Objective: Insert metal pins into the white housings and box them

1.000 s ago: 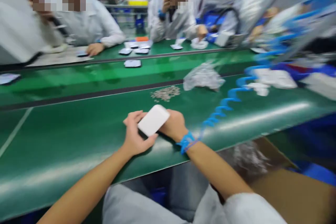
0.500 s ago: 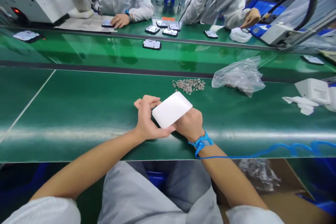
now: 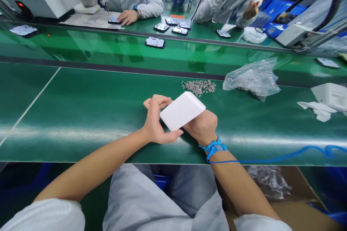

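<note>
Here's the green bench [image 3: 89, 115], sweeping right across the view; beyond it runs a glossy green strip [image 3: 108, 48], one dark-edged flat unit [image 3: 155, 42] lying on it; down at the right, below the bench's near edge, sits an open cardboard box [image 3: 298, 213] with crumpled clear plastic inside; up on the bench, right of centre, slumps a clear plastic bag [image 3: 252, 77]; and in the middle, the left hand [image 3: 155, 122] has its thumb along the near edge of a white case [image 3: 183, 111] and its fingers at the far side, clamped on it; the case is tilted, held just above the bench between both hands; the right hand [image 3: 204, 125] is curled at its right end, fingers hidden behind it, so whether they grip I cannot tell; a blue strap [image 3: 214, 147] rings that wrist; smallest of all, loose metal pieces [image 3: 200, 86] lie heaped just beyond the case.
</note>
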Demonstrator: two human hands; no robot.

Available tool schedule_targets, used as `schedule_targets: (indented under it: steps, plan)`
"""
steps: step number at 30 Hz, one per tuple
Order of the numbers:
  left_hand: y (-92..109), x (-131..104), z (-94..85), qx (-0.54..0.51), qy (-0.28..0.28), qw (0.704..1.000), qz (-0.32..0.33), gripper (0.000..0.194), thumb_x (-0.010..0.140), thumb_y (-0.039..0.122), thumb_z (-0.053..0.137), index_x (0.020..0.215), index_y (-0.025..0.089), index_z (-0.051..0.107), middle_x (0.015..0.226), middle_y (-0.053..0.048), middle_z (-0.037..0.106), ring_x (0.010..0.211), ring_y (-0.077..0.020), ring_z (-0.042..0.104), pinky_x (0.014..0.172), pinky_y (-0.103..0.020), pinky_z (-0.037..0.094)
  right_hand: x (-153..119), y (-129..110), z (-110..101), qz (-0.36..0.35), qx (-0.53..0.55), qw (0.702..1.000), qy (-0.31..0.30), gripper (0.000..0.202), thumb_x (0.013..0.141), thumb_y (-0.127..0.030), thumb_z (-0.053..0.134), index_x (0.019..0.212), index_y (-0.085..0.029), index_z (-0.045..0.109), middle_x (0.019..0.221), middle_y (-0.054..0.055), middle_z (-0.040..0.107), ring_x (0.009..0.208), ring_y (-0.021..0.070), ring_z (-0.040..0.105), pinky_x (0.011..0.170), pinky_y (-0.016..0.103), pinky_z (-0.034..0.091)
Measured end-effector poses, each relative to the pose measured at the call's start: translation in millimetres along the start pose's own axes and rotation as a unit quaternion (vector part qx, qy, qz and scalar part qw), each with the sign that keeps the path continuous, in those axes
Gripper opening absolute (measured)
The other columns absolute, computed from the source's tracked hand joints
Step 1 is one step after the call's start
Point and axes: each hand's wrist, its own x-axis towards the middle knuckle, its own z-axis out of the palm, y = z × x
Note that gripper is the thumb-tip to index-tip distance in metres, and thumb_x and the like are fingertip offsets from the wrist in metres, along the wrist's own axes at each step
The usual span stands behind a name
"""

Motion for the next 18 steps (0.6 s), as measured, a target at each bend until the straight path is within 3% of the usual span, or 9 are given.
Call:
schedule_targets:
  steps: [4,7,13,18]
  plan:
    - [4,6,-7.7,-0.038,-0.073,0.996,0.017,0.094,0.067,0.059,0.074,0.142,0.027,0.028,0.121,-0.012,0.062,0.111,-0.0341,0.060,0.096,-0.057,0.042,-5,12,0,-0.020,0.043,0.997,0.068,0.022,0.102,-0.033,0.054,0.091,-0.016,0.062,0.061,0.001,0.057,0.055,0.0154,0.054,0.055,0.030,0.038]
    - [7,10,-12.7,-0.044,-0.116,0.991,0.043,0.095,0.064,0.045,0.072,0.145,0.026,0.025,0.122,-0.011,0.067,0.112,-0.0343,0.058,0.097,-0.058,0.038,-8,19,-1,-0.024,0.046,0.995,0.083,0.016,0.101,-0.028,0.052,0.097,-0.018,0.064,0.061,0.000,0.055,0.054,0.0153,0.052,0.052,0.030,0.039]
    - [6,14,-13.9,-0.035,-0.110,0.990,0.082,0.097,0.059,0.038,0.071,0.146,0.026,0.029,0.120,-0.010,0.070,0.108,-0.0331,0.056,0.097,-0.055,0.034,-1,20,-8,-0.055,0.067,0.990,0.113,0.004,0.095,-0.018,0.063,0.097,-0.020,0.065,0.057,-0.004,0.052,0.052,0.0120,0.047,0.051,0.029,0.034]
    - [3,13,-12.3,-0.012,-0.110,0.988,0.103,0.101,0.057,0.041,0.073,0.147,0.025,0.029,0.120,-0.010,0.070,0.105,-0.0323,0.056,0.097,-0.053,0.034,-2,22,-12,-0.070,0.081,0.988,0.111,0.009,0.095,-0.016,0.061,0.090,-0.022,0.066,0.057,-0.002,0.052,0.053,0.0124,0.044,0.052,0.031,0.030]
